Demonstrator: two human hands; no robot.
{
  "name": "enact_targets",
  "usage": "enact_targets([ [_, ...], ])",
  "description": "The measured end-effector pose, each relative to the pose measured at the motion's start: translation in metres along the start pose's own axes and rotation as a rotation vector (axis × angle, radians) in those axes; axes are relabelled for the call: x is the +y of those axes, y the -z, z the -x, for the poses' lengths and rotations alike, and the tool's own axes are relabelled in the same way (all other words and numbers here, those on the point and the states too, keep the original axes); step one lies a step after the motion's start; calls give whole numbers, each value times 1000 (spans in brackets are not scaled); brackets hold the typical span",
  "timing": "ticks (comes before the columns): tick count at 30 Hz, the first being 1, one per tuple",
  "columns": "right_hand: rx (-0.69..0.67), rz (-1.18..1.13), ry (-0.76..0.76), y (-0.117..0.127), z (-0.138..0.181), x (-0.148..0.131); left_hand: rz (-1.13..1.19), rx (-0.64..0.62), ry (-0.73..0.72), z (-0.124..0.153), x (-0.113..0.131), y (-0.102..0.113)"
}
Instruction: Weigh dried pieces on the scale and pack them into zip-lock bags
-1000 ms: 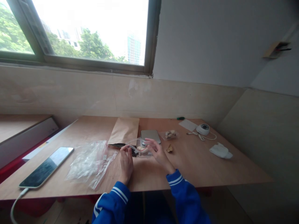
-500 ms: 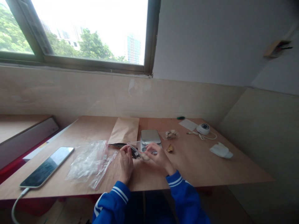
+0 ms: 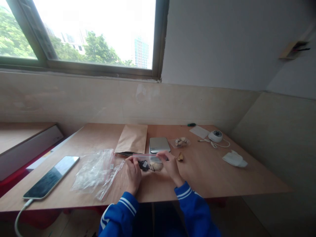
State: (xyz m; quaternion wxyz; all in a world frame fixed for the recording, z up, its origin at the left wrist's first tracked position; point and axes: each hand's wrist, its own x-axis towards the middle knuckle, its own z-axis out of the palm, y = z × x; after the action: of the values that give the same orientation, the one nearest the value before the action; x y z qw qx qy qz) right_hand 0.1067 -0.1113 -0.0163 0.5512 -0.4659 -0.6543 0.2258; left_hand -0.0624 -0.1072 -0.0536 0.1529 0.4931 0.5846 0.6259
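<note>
Between my hands, over the front of the table, is a clear zip bag [image 3: 145,158] with a red strip along its top edge. Inside it are a dark piece with a small white label and a pale, cream-coloured piece. My left hand [image 3: 134,171] pinches the bag's left top corner. At the right end of the red strip, my right hand [image 3: 170,164] is closed on the edge. Just behind the bag sits a small scale [image 3: 159,145] with a metal plate, partly covered. A brown paper pouch [image 3: 132,138] lies behind my left hand, its dark mouth facing me.
Left of my hands lie several clear zip bags [image 3: 92,169] and a phone [image 3: 51,177] on a cable. To the right are a bag of pale pieces [image 3: 181,142], a brown dried piece [image 3: 180,157], a white camera [image 3: 215,136] and a crumpled white item [image 3: 234,159].
The zip bag's top edge was slack and bent; now it is stretched straight between my hands. My right hand has shifted slightly right along it.
</note>
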Motion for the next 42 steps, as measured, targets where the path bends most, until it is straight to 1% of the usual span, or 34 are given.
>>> enact_targets([
  [3, -13, -100, -138, -1, 1, 12, 38, 47, 47, -3, 3, 0],
  [6, -46, -194, -256, 4, 3, 25, 94, -13, 40, -3, 2, -1],
  [9, -76, -242, -324, 7, 6, 34, 119, -65, 38, -3, 2, -1],
  [12, -16, -283, -352, 6, 9, 38, 119, -76, 38, -3, 2, 0],
  [16, 97, -311, -341, 1, 11, 40, 137, -115, 46, -3, 5, 0],
  [18, 134, -288, -319, 0, 12, 39, 145, -133, 68, -4, 6, 0],
  [21, 170, -165, -255, 1, 15, 38, 143, -166, 108, -5, 8, 0],
  [25, 184, 22, -120, 4, 19, 37, 122, -219, 136, -8, 8, 0],
  [28, 185, 81, -68, 5, 20, 38, 107, -246, 132, -9, 6, 0],
  [32, 174, 119, -45, 4, 21, 42, 161, -248, 131, -8, 3, 0],
  [35, 193, 133, -58, 4, 21, 44, 208, -239, 134, -7, 2, -1],
  [42, 228, 88, -85, 5, 21, 43, 163, -230, 132, -8, -1, 1],
])
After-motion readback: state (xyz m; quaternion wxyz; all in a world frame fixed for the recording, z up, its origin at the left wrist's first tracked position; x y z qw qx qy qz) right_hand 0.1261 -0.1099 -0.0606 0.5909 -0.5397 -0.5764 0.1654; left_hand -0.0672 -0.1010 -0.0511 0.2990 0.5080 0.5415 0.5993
